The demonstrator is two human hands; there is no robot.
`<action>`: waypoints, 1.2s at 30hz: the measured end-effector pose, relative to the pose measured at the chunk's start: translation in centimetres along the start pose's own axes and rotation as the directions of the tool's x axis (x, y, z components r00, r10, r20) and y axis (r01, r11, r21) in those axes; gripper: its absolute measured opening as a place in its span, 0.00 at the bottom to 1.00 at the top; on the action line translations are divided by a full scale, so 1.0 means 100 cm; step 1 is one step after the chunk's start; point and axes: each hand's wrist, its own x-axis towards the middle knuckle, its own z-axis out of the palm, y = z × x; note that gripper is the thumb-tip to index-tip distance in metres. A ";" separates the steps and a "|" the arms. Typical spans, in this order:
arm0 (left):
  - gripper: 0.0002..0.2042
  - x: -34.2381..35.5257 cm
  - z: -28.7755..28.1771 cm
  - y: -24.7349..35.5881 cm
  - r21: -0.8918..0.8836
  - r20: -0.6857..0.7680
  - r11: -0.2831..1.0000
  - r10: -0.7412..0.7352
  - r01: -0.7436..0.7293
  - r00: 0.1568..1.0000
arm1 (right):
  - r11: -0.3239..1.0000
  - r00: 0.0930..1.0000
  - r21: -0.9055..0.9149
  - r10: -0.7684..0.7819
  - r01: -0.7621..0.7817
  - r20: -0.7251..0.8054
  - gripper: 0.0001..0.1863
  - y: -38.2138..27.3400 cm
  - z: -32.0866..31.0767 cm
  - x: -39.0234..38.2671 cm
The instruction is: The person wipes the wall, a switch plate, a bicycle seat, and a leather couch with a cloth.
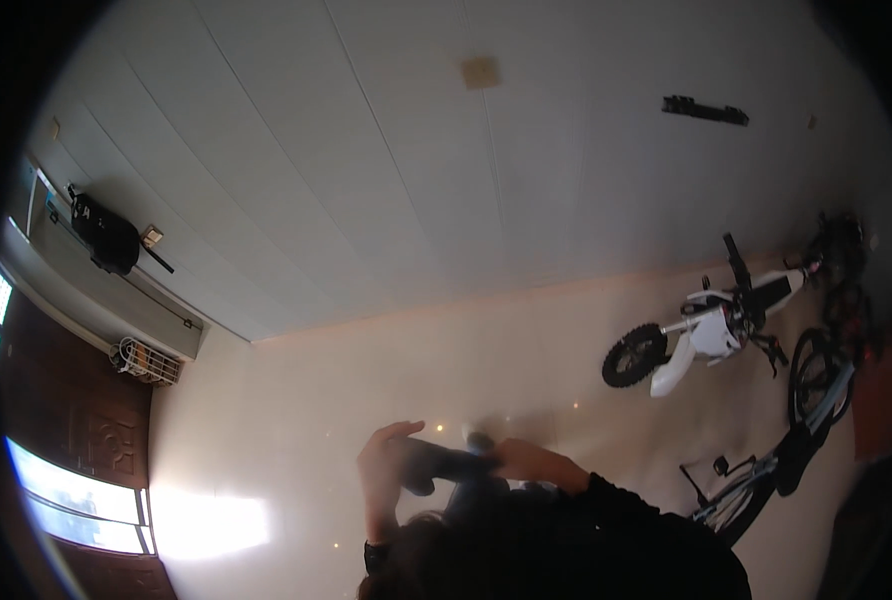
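Observation:
A dark, elongated thing (448, 463), blurred, with rounded bulges near its ends, lies between my two hands low in the middle of the view. My left hand (379, 468) is wrapped about its left end, fingertips showing above, and a black band (376, 556) circles that wrist. At the other end my right hand (538, 465) grips it, with a black sleeve (621, 510) behind. I cannot make out the kind of the thing. Parts of the fingers of both hands are hidden or smeared.
On the pale floor (296, 400) at the right stand a white dirt bike (706, 335) and a bicycle (766, 470). A brown door (76, 400), a white wire rack (149, 362) and a hanging black bag (106, 235) are at left. A panelled wall (386, 180) runs behind.

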 end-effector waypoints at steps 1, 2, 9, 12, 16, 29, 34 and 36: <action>0.11 0.020 -0.001 -0.006 -0.008 -0.101 1.000 0.019 -0.020 0.995 | 0.999 0.999 -0.046 0.004 -0.006 -0.048 0.17 0.017 -0.004 0.015; 0.12 0.041 -0.008 -0.013 -0.014 -0.198 0.999 0.036 -0.040 0.979 | 0.998 0.999 -0.057 0.001 -0.004 -0.053 0.17 0.027 -0.011 0.030; 0.13 0.194 -0.055 -0.053 0.041 -0.084 0.998 0.058 -0.055 0.995 | 0.988 0.841 -0.134 -0.132 0.071 -0.525 0.11 0.035 -0.125 0.125; 0.12 0.260 -0.056 -0.047 -0.043 -0.012 0.999 -0.031 0.031 0.999 | 0.992 0.767 -0.125 -0.096 0.021 -0.635 0.11 0.021 -0.192 0.161; 0.10 0.363 -0.044 -0.052 0.223 -0.029 0.972 0.080 -0.071 0.996 | 0.970 0.582 -0.202 -0.085 -0.138 -0.809 0.09 0.013 -0.268 0.204; 0.13 0.588 0.082 -0.067 0.002 0.300 1.000 -0.025 0.026 0.954 | 0.937 -0.088 0.065 0.101 0.344 -0.991 0.12 0.093 -0.465 0.293; 0.13 0.659 0.124 -0.017 0.059 0.403 0.993 0.072 -0.104 0.912 | 0.963 -0.297 -0.172 -0.105 0.209 -0.949 0.17 0.073 -0.590 0.337; 0.14 0.684 0.129 -0.010 0.000 0.381 0.960 0.260 -0.281 0.888 | 0.882 -0.307 -0.461 -0.415 0.093 -0.856 0.24 0.063 -0.631 0.369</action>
